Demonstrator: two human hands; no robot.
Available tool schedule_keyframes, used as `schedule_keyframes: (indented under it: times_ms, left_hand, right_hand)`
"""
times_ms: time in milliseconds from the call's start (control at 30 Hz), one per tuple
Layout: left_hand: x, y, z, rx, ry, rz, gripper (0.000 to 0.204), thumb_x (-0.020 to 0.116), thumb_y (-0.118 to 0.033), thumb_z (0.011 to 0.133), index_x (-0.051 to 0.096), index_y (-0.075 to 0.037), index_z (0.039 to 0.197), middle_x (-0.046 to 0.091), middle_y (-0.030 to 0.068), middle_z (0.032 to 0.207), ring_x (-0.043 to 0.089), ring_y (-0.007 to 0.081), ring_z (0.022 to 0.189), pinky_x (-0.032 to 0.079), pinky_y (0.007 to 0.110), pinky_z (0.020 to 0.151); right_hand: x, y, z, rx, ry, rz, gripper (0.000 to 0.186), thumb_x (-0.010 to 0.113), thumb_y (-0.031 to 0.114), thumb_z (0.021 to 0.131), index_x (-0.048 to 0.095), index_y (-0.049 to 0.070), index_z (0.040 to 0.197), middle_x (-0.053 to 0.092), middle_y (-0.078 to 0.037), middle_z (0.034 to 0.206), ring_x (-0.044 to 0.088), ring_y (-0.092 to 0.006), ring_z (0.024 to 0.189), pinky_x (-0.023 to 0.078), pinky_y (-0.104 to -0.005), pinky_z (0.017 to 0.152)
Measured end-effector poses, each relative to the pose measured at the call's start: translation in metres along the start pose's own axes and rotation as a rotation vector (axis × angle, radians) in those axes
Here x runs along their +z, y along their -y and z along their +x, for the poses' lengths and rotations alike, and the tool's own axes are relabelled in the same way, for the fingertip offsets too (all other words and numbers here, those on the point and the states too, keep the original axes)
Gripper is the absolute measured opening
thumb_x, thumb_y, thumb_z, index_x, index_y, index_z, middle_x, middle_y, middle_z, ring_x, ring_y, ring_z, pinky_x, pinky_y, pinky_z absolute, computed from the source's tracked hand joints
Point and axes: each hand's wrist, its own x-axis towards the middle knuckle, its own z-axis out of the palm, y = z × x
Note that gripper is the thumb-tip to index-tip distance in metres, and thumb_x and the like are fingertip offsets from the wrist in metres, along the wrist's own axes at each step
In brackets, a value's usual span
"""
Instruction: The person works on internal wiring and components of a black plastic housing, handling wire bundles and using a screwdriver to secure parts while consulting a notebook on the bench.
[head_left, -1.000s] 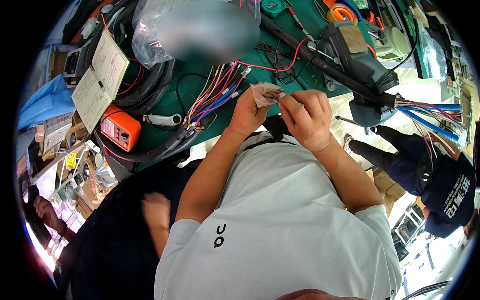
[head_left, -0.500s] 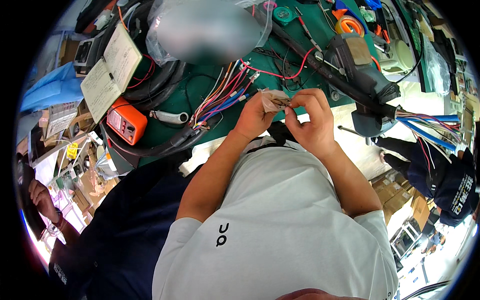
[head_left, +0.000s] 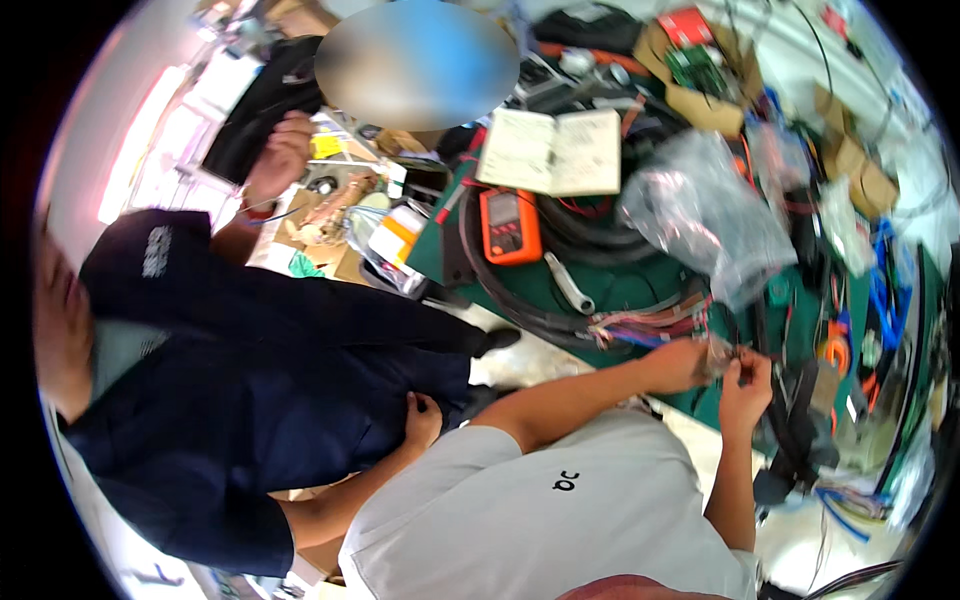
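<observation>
Left hand (head_left: 688,364) has a small see-through bag (head_left: 717,354) gripped over the green bench (head_left: 430,248), right hand (head_left: 746,390) bunched just beside it, too blurry to say if it's got anything. I'd guess it's mid-job tbh: bag's in hand, but the coloured wires (head_left: 655,326) nearby lie fanned out, no joined ends that I can see. Writing-wise: dark logo (head_left: 566,481) on the pale shirt (head_left: 510,530), unreadable print on the orange meter (head_left: 510,227), tiny handwriting in the notebook (head_left: 588,150), blurred white lettering on a co-worker's sleeve (head_left: 188,243)
</observation>
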Motion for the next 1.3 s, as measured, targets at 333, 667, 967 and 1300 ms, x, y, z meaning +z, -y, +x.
schedule_keyframes:
  times_ms: [333, 667, 967, 1300]
  left_hand:
    - [-0.114, -0.065, -0.052, -0.2, -0.301, -0.245, 0.039, 0.061, -0.023, 0.092, 0.055, 0.003, 0.121, 0.065, 0.0203, 0.114, 0.064, 0.0271, 0.107, 0.05, 0.036, 0.091]
    - [-0.212, -0.067, -0.115, -0.072, -0.924, -0.462, 0.034, 0.052, -0.022, 0.099, 0.054, 0.004, 0.12, 0.066, 0.0154, 0.111, 0.063, 0.0204, 0.107, 0.049, 0.031, 0.091]
    - [-0.228, -0.066, -0.125, -0.033, -0.974, -0.471, 0.035, 0.051, -0.024, 0.1, 0.054, 0.005, 0.12, 0.066, 0.0152, 0.109, 0.064, 0.0203, 0.102, 0.05, 0.032, 0.09]
    - [-0.233, -0.061, -0.137, -0.106, -1.028, -0.484, 0.032, 0.05, -0.026, 0.1, 0.06, 0.003, 0.105, 0.069, 0.0103, 0.087, 0.066, 0.0157, 0.079, 0.051, 0.029, 0.08]
  right_hand:
    - [0.001, -0.05, 0.073, 0.103, -0.07, -0.128, 0.013, 0.06, 0.01, 0.085, 0.057, -0.002, 0.086, 0.06, -0.009, 0.08, 0.054, -0.0178, 0.069, 0.046, -0.0323, 0.066]
    - [0.005, -0.062, 0.102, 0.05, -0.176, -0.446, 0.025, 0.057, 0.013, 0.085, 0.063, -0.005, 0.102, 0.067, -0.021, 0.097, 0.066, -0.0358, 0.086, 0.05, -0.0418, 0.077]
    - [0.04, 0.034, 0.098, -0.106, -0.145, -0.284, 0.023, 0.055, 0.01, 0.086, 0.062, -0.005, 0.103, 0.067, -0.018, 0.092, 0.065, -0.0291, 0.082, 0.05, -0.0364, 0.076]
    - [0.046, 0.047, 0.098, -0.193, -0.13, -0.207, 0.02, 0.053, 0.007, 0.088, 0.061, -0.006, 0.101, 0.065, -0.019, 0.092, 0.063, -0.0303, 0.083, 0.049, -0.037, 0.076]
